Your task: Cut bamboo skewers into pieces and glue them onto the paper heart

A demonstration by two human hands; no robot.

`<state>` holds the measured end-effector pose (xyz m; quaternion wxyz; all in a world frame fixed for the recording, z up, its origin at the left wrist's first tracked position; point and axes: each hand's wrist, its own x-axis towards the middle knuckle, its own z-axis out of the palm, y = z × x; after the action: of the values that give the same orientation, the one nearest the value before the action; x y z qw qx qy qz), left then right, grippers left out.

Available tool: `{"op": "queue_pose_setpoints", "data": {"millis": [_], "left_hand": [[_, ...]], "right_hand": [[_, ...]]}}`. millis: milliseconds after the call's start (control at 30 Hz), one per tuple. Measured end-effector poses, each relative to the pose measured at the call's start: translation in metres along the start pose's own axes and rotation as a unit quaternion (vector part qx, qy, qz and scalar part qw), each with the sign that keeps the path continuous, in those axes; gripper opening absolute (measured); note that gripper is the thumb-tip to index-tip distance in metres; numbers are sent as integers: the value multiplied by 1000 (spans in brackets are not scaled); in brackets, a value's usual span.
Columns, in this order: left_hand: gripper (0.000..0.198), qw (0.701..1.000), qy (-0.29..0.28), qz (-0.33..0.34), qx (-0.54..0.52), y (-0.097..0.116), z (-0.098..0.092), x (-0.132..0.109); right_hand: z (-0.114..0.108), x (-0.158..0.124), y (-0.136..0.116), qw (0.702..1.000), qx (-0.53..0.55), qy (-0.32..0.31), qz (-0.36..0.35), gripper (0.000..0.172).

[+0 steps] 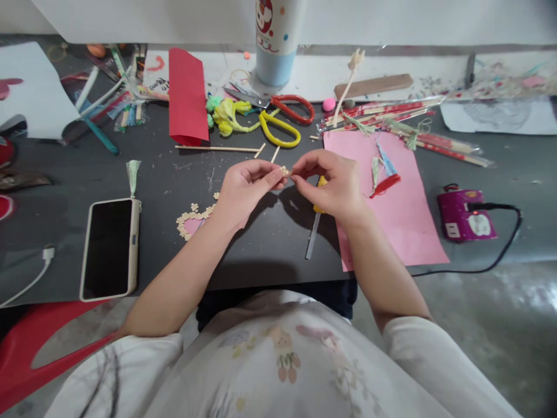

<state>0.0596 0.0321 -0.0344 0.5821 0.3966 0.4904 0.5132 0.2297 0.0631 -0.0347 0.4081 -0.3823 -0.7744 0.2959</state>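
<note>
Dark grey bench [252, 255], cluttered along the back, white panel [391, 23] behind; grey floor [500, 313] and red chair part [17, 342] below. Cup [278, 52], white over light blue, stands at back; inside not visible. Clear wrappers [455, 152] at right back hold red-patterned sticks. Pink sheet [391, 232] lies right, purple box [467, 215] with black cable beyond it. Left hand [250, 188]: fingers pinch small cream cluster [284, 170], above bench mid. Right hand [331, 183]: fingers pinched together at cluster's edge; can't tell exactly what they grip. Bead-edged pink heart [190, 225] lies partly behind left forearm.
</note>
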Motion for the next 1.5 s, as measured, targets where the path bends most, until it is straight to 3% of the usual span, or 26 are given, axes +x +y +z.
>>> {"op": "queue_pose_setpoints", "data": {"millis": [467,1033,1500], "left_hand": [[30,999,-6,-30,-10,4,0,-2],[25,980,-8,30,196,-1,-6,-1],[35,993,-51,-50,95,2,-6,0]], "right_hand": [[-8,2,-2,998,-40,-39,-33,6],[-12,4,3,993,-50,-95,-54,9],[-13,4,1,993,-38,-93,-55,9]]}}
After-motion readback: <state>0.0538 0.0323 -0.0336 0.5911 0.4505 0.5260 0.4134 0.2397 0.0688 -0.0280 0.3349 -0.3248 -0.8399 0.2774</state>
